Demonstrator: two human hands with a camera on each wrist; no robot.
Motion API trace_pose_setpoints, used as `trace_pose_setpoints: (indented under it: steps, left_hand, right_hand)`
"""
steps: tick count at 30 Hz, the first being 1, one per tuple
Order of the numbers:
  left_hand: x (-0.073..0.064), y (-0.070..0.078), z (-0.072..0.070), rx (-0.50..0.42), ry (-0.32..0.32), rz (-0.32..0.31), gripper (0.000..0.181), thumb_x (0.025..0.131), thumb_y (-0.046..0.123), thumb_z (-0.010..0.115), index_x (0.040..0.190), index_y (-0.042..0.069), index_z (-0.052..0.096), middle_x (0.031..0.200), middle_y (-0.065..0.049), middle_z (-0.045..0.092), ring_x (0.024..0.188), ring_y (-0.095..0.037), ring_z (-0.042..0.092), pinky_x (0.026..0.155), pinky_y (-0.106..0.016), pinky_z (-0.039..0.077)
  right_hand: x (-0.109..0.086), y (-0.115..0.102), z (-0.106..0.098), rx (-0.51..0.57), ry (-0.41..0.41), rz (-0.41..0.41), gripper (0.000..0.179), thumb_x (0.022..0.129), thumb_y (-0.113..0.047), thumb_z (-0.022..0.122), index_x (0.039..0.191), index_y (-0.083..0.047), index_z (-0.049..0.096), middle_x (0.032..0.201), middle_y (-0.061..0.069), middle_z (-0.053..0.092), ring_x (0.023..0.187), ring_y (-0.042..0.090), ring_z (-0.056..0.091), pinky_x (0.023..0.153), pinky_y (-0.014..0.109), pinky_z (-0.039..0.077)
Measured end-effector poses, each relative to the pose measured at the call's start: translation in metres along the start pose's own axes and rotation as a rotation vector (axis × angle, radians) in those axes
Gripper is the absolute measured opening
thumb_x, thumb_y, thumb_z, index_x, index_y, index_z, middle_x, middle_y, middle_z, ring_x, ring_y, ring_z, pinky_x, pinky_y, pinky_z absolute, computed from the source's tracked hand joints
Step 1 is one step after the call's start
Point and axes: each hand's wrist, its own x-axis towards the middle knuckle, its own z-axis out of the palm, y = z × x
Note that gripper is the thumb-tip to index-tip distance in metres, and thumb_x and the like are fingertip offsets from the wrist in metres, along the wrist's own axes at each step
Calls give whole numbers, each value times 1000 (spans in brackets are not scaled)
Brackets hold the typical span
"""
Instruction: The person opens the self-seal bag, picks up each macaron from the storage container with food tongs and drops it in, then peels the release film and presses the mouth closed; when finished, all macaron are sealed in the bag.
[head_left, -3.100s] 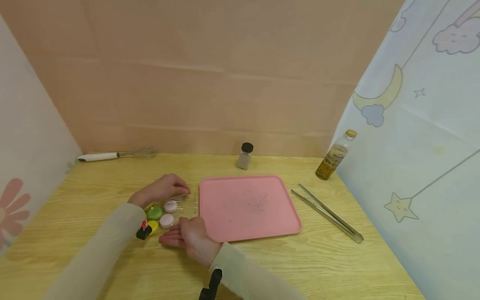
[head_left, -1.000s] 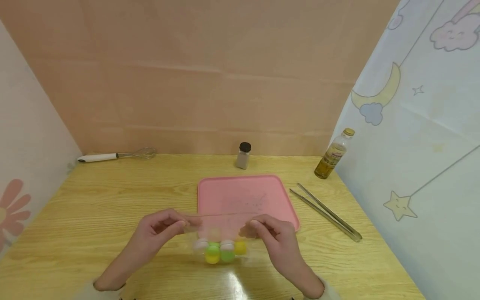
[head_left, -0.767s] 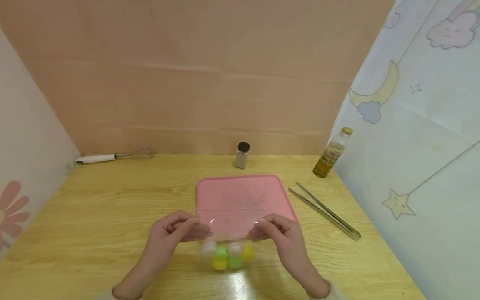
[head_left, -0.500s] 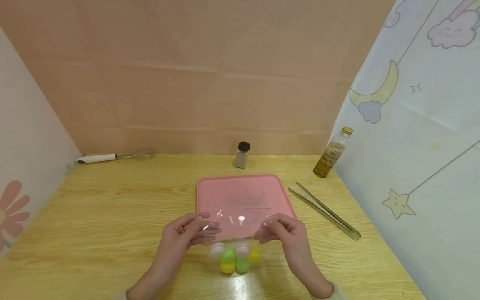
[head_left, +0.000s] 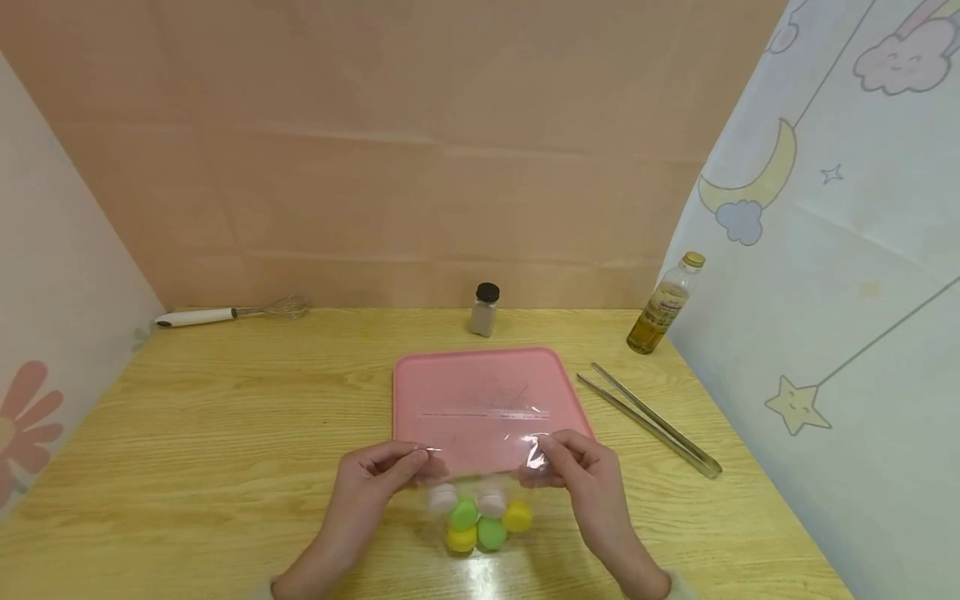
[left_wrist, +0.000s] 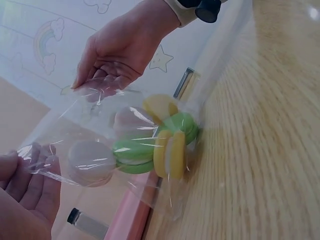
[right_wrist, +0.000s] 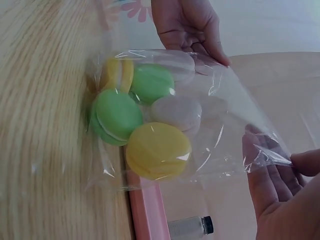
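A clear plastic bag (right_wrist: 220, 135) hangs upright in front of me, with several macarons in its lower part. Inside are green macarons (head_left: 492, 534), yellow macarons (head_left: 517, 517) and pale lilac ones (head_left: 442, 498). My left hand (head_left: 375, 483) pinches the bag's left side near the top between thumb and fingers. On the opposite side, my right hand (head_left: 588, 475) pinches the film in the same way. Between the hands the bag's upper part stretches over the front of a pink tray (head_left: 480, 375). In the left wrist view, the bag's bottom is right at the wooden table (left_wrist: 250, 150).
Metal tongs (head_left: 651, 423) lie right of the tray. A small black-capped jar (head_left: 485, 312) stands behind it, and a bottle of amber liquid (head_left: 663, 308) at the back right. At the back left lies a whisk (head_left: 232, 314). Printed cloth walls enclose the table.
The bag of macarons has come from left of the tray to its front. Both hands, first around it there, now pinch its upper sides; in the last second they shift slightly right.
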Motion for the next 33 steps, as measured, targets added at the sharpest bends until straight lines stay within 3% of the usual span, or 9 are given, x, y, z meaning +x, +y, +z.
trace_pose_setpoints:
  steps: [8, 13, 17, 24, 29, 31, 33]
  left_hand:
    - [-2, 1, 6, -14, 42, 2, 25, 95, 12, 71, 105, -12, 70, 92, -18, 75, 85, -27, 74, 81, -37, 58]
    - [-2, 1, 7, -47, 27, -9, 27, 96, 11, 70, 106, -13, 69, 93, -19, 74, 87, -28, 74, 83, -39, 58]
    - [-2, -1, 6, -67, 2, -16, 29, 97, 11, 69, 108, -16, 67, 94, -20, 74, 89, -27, 73, 85, -42, 57]
    - [-1, -4, 4, -77, -23, -21, 32, 99, 11, 66, 110, -20, 64, 94, -17, 74, 89, -24, 73, 86, -40, 57]
    - [-2, -5, 4, -88, -31, -10, 31, 99, 10, 66, 109, -19, 64, 93, -16, 75, 88, -24, 73, 87, -40, 56]
    - [-2, -5, 3, -90, -38, -8, 32, 99, 10, 66, 109, -20, 63, 93, -16, 74, 89, -24, 73, 87, -41, 56]
    - [-2, -4, 3, -91, -43, -11, 32, 100, 11, 66, 109, -19, 63, 93, -16, 74, 89, -25, 73, 88, -42, 56]
  right_hand:
    - [-2, 3, -1, 19, -66, -65, 24, 107, -8, 50, 104, 14, 61, 90, 26, 71, 76, 34, 73, 68, 49, 59]
    - [-2, 5, -2, 6, -98, -136, 23, 107, -4, 47, 123, 12, 54, 101, 30, 68, 82, 36, 73, 73, 48, 59]
    - [-1, 5, -2, -2, -101, -148, 26, 106, -3, 49, 130, 9, 50, 102, 35, 66, 85, 40, 72, 80, 47, 58]
    - [2, 6, 0, -27, -42, -153, 27, 104, -1, 54, 131, 2, 53, 102, 19, 72, 88, 32, 72, 79, 46, 58]
    - [6, 6, 1, -37, -2, -207, 32, 102, 4, 54, 134, 4, 50, 106, 20, 69, 90, 29, 71, 75, 40, 59]
    - [8, 7, 2, -37, 17, -241, 36, 100, 7, 55, 136, 4, 48, 112, 20, 67, 97, 27, 69, 81, 36, 57]
    - [11, 8, 3, -52, 43, -332, 39, 98, 12, 56, 136, 7, 47, 118, 22, 63, 105, 26, 66, 88, 32, 54]
